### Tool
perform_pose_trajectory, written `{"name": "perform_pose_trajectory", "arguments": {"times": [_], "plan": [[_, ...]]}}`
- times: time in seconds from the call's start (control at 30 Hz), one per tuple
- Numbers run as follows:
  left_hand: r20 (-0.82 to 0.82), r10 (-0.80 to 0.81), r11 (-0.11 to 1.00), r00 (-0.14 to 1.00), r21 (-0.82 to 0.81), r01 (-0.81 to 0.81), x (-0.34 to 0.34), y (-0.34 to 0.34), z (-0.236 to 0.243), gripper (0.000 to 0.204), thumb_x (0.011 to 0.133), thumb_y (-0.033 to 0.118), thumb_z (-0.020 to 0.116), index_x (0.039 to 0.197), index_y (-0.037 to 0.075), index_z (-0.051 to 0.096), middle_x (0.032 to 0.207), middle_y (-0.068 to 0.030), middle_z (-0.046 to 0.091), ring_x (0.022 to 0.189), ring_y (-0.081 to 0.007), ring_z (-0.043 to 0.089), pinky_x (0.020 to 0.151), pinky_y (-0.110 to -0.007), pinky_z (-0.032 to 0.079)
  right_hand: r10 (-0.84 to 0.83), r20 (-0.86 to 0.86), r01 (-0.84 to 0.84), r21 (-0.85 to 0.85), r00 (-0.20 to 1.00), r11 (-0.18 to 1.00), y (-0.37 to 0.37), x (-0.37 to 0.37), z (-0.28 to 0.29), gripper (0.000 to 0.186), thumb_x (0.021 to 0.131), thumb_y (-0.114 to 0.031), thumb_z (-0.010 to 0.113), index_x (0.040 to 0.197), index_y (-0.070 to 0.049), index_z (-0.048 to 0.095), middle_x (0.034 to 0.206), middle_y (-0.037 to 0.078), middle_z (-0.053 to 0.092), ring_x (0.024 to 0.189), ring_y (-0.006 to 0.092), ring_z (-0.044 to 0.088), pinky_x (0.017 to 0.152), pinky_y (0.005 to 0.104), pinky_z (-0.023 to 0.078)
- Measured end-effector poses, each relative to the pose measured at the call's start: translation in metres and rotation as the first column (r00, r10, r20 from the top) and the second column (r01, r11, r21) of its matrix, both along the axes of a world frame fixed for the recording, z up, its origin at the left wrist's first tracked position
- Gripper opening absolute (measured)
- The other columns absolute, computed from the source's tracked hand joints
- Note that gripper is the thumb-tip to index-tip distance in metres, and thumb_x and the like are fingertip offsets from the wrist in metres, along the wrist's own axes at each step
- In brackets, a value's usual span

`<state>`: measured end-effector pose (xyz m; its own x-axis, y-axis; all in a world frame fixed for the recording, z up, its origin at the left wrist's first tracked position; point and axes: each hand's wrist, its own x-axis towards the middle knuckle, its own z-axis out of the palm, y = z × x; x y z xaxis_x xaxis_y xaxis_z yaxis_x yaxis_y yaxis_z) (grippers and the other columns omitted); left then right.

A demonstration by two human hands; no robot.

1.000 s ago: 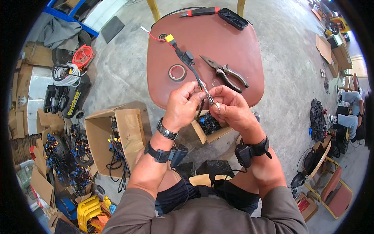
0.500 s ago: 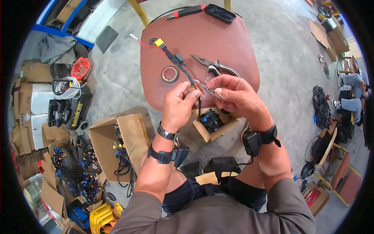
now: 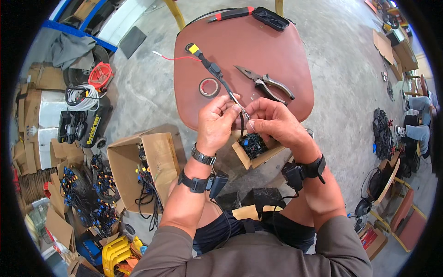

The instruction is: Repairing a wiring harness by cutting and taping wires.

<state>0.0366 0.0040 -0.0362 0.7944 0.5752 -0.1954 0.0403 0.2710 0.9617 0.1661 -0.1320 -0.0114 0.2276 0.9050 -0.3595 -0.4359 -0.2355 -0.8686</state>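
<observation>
My left hand (image 3: 216,121) pinches a black cable (image 3: 227,85) between thumb and fingers. From there the cable runs up over the chair seat to a yellow connector (image 3: 194,49), with a thin red wire (image 3: 177,58) branching off to a white tip. My right hand (image 3: 272,121), fingers curled, holds small metal scissors (image 3: 246,113) against the cable beside my left fingertips. The scissors' handles are mostly hidden by the fingers. Near the hands on the seat lie pliers (image 3: 265,83) with dark grips and a roll of tape (image 3: 209,87).
The reddish-brown chair seat (image 3: 249,46) also carries a red-and-black cutter (image 3: 230,15) and an open black case (image 3: 271,19). Below it stands a small carton (image 3: 244,157) of dark connectors. A larger carton (image 3: 159,157) and piled wire harnesses (image 3: 87,198) are on the left.
My right hand has come left and closer to my left hand, bringing the scissors against the cable. The seat and its items sit slightly further right in view.
</observation>
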Motion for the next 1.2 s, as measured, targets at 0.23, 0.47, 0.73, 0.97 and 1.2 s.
{"name": "perform_pose_trajectory", "arguments": {"times": [0.23,0.47,0.73,0.97,1.2], "plan": [[-0.025,0.026,0.999,0.999,0.045,-0.025,0.0,0.002,-0.003,0.019,0.094,0.001,0.057,0.112,-0.002,0.059,0.089,-0.0069,0.068,0.076,-0.0109,0.065,0.067,-0.024,0.055,-0.012,-0.1,0.011,-0.017,0.995,1.0,0.001,-0.004,0.007,0.025,0.084,-0.015,0.068,0.103,-0.002,0.057,0.077,0.002,0.062,0.058,0.0044,0.051,0.05,0.019,0.039],[-0.003,0.068,0.998,0.998,-0.009,-0.068,0.002,0.001,0.003,0.015,0.092,0.0,0.059,0.107,-0.002,0.061,0.084,-0.004,0.067,0.073,-0.0062,0.061,0.064,-0.021,0.051,0.011,-0.112,-0.011,0.001,0.994,1.0,-0.005,-0.011,-0.003,0.024,0.084,-0.016,0.067,0.102,-0.002,0.056,0.077,0.003,0.063,0.057,0.0048,0.051,0.049,0.0188,0.039],[0.009,0.039,0.999,0.999,0.038,-0.039,0.001,0.003,-0.004,0.018,0.093,0.001,0.059,0.11,-0.002,0.059,0.088,-0.0079,0.068,0.075,-0.0114,0.065,0.067,-0.024,0.055,-0.03,-0.083,0.031,0.017,0.996,0.999,-0.004,-0.003,0.001,0.026,0.084,-0.02,0.066,0.101,-0.002,0.058,0.076,0.004,0.063,0.055,0.0049,0.05,0.048,0.019,0.038],[-0.016,0.035,0.998,0.999,0.059,-0.034,0.0,0.005,-0.006,0.018,0.093,0.001,0.059,0.111,-0.002,0.059,0.09,-0.01,0.068,0.077,-0.013,0.066,0.068,-0.025,0.056,-0.009,-0.051,0.009,-0.002,0.999,1.0,-0.004,-0.004,0.002,0.026,0.084,-0.021,0.066,0.1,-0.002,0.058,0.075,0.004,0.063,0.054,0.0043,0.05,0.048,0.0188,0.037],[0.007,0.073,0.997,0.997,0.019,-0.073,0.002,0.001,-0.001,0.015,0.092,0.0,0.06,0.107,-0.002,0.062,0.084,-0.0033,0.067,0.07,-0.0059,0.06,0.06,-0.02,0.049,0.001,-0.074,0.0,0.024,0.997,1.0,-0.002,-0.005,0.001,0.023,0.086,-0.018,0.064,0.102,-0.002,0.058,0.076,0.004,0.063,0.056,0.0041,0.05,0.049,0.0178,0.038]]}}
